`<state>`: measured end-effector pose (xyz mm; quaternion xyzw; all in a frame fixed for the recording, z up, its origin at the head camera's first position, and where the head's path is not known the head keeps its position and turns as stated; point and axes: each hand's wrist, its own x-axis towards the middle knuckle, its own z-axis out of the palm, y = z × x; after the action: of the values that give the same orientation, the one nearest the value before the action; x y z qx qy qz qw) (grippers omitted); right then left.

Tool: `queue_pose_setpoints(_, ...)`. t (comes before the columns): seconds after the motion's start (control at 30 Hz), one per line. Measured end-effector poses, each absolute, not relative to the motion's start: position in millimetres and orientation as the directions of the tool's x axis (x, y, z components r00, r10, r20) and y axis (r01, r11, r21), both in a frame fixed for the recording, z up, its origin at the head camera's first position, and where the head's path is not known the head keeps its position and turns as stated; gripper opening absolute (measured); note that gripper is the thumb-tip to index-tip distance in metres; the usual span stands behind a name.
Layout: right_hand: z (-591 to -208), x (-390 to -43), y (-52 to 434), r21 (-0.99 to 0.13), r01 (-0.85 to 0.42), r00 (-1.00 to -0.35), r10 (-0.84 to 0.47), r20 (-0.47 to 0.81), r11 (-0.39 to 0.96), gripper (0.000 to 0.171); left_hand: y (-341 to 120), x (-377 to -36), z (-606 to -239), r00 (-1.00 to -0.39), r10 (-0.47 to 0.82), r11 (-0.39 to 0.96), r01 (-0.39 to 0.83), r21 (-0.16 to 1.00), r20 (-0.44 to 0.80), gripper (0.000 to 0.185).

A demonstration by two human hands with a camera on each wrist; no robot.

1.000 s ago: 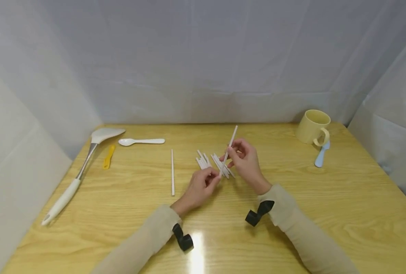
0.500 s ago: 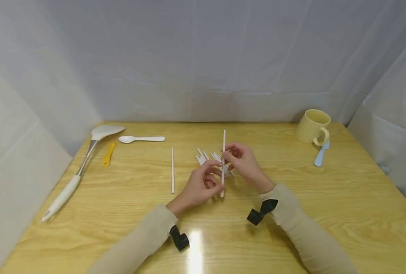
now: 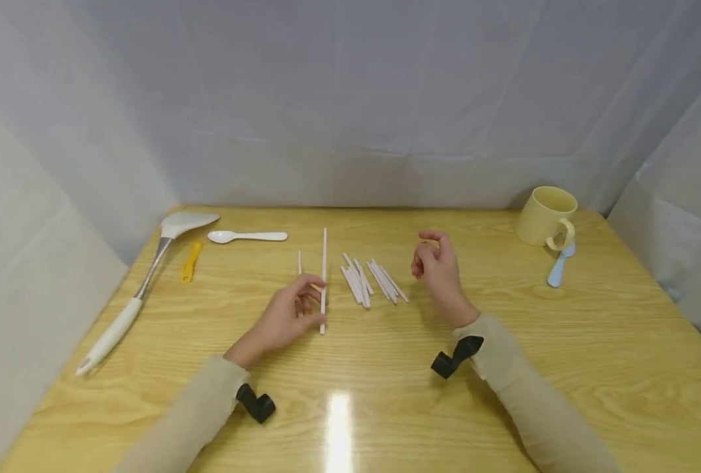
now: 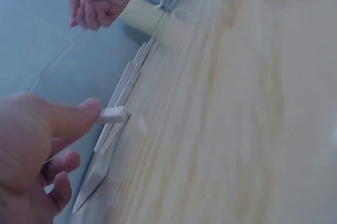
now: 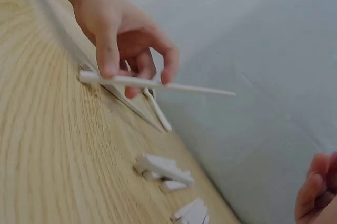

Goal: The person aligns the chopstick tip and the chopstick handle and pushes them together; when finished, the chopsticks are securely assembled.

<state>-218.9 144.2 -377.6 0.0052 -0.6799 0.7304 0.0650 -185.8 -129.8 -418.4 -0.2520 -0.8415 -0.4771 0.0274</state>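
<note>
In the head view my left hand (image 3: pixel 282 315) pinches a white tapered chopstick (image 3: pixel 324 253) between thumb and fingers. The right wrist view shows this chopstick (image 5: pixel 200 89) lifted off the wood, its thick end toward the thumb. A second chopstick (image 3: pixel 299 261) lies on the table, partly covered by that hand. My right hand (image 3: pixel 439 276) is raised with loosely curled fingers, holding nothing. Between the hands lie a left pile of shorter white sticks (image 3: pixel 357 282) and a right pile of similar sticks (image 3: pixel 387 281), the latter nearer the right hand.
A white spoon (image 3: pixel 249 236), a small yellow utensil (image 3: pixel 190 263) and a long-handled white kitchen utensil (image 3: pixel 110 335) lie at the left. At the back right a yellow mug (image 3: pixel 544 217) stands beside a light blue utensil (image 3: pixel 557 268). White cloth (image 3: pixel 350 98) hangs behind the table.
Both hands held the chopstick earlier. The right hand has let go and moved slightly right, while the left hand has carried the chopstick left, beside the one lying on the table.
</note>
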Motion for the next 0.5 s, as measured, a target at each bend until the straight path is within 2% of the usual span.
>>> queue_pose_setpoints(0.23, -392, -234, 159, -0.984, -0.119, -0.975, 0.204, 0.090, -0.136, 0.021, -145, -188, -418, -0.899, 0.326, 0.566, 0.432, 0.702, 0.291, 0.056)
queue_pose_setpoints(0.37, -398, -239, 163, -0.983, -0.101, -0.978, 0.199, 0.070, -0.152, 0.017, -150, -188, -418, -0.922, 0.293, 0.647, 0.385, 0.658, 0.252, 0.056)
queue_pose_setpoints(0.5, -403, -242, 166, -0.992, -0.045, -0.985, 0.168, 0.025, -0.119, 0.014, -153, -189, -419, -0.923, 0.309, 0.680, 0.382, 0.625, 0.228, 0.045)
